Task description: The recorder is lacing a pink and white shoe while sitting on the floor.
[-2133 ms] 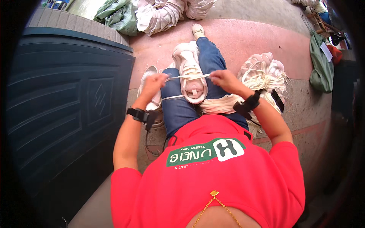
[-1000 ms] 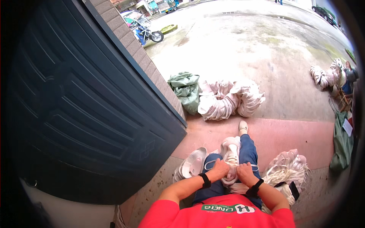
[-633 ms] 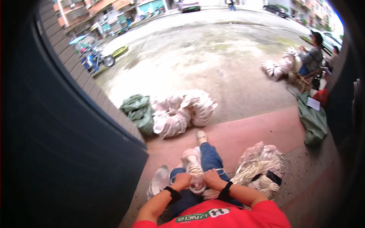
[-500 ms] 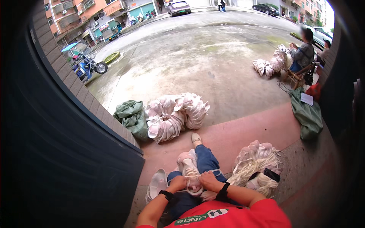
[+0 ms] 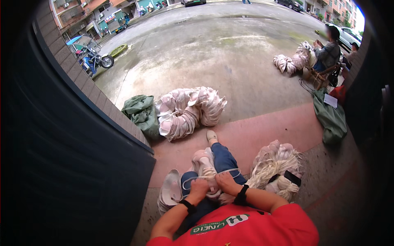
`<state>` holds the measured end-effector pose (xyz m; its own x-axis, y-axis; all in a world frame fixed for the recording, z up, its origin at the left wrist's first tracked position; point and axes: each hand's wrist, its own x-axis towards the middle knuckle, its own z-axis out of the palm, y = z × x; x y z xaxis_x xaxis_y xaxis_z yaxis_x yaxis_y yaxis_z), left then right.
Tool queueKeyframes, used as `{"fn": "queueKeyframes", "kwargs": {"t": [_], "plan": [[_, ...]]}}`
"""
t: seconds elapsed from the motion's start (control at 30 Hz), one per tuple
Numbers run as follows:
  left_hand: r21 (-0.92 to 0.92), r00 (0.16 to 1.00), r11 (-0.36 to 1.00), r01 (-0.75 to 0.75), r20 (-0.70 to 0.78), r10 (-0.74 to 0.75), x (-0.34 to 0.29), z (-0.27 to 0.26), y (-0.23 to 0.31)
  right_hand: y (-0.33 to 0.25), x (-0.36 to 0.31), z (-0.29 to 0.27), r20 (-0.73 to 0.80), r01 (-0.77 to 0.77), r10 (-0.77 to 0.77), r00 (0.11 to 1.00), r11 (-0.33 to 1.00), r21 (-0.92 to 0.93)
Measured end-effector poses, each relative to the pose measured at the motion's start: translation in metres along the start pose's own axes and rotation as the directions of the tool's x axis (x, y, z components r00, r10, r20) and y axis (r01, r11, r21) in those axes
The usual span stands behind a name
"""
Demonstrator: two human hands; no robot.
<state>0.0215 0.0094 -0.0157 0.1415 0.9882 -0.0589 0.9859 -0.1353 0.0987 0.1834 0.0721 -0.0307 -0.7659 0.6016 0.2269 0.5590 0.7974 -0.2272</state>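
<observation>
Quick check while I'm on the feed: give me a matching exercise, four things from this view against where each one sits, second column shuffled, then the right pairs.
Things:
1. white shoe upper
2. green sack
3. bundle of white cord
4. blue tricycle

Places:
A. by the brick wall, far up the left side
B. on the person's lap, at both hands
C. on the ground to the person's right
D. beside the big pile of white uppers

Pairs: 1-B, 2-D, 3-C, 4-A
</observation>
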Motion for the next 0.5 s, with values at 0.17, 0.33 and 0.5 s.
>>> {"fn": "queueKeyframes", "kwargs": {"t": [0.17, 0.33, 0.5], "plan": [[-0.069, 0.963, 0.992, 0.103, 0.256, -0.082, 0.017, -0.005, -0.005, -0.003, 0.003, -0.004, -0.024, 0.131, -0.13, 0.991, 0.991, 0.022], [-0.421, 0.93, 0.83, 0.366, 0.172, -0.323, 0.003, 0.001, -0.015, -0.003, 0.007, -0.003, 0.077, 0.177, -0.178, 0.981, 0.984, 0.021], [-0.107, 0.975, 0.981, 0.162, -0.138, -0.176, -0.023, 0.006, 0.0, -0.009, 0.013, -0.004, 0.152, 0.24, -0.22, 0.964, 0.962, -0.133]]}}
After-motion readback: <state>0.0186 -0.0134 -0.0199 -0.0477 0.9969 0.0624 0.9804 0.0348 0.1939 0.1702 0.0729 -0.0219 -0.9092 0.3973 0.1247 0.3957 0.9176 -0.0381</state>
